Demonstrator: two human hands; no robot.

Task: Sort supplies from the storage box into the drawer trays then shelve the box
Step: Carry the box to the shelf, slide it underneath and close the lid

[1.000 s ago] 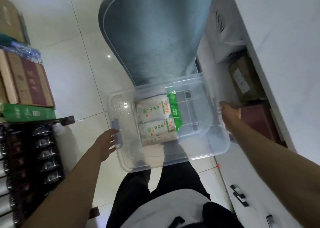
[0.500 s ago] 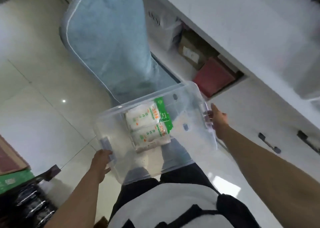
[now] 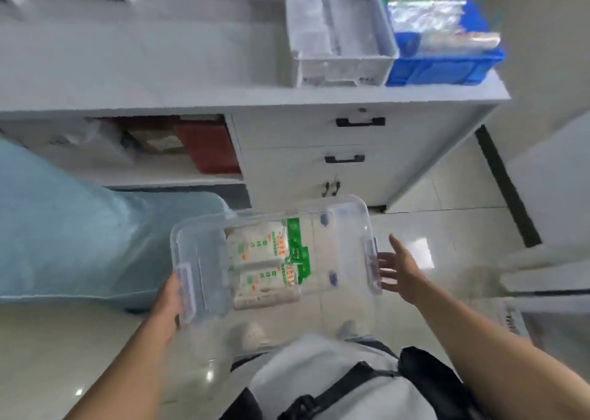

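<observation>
Your left hand [image 3: 169, 298] grips the clear storage box [image 3: 271, 256] by its latch end; your right hand [image 3: 400, 269] hangs spread just beside the far latch, holding nothing. You look mid-carry: take hold again, then set it by the drawers [image 3: 351, 151] ahead.

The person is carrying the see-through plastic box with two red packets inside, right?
Not quite: the head view shows the two packets inside the see-through plastic box are white with green edges, not red. The person is carrying the box.
</observation>
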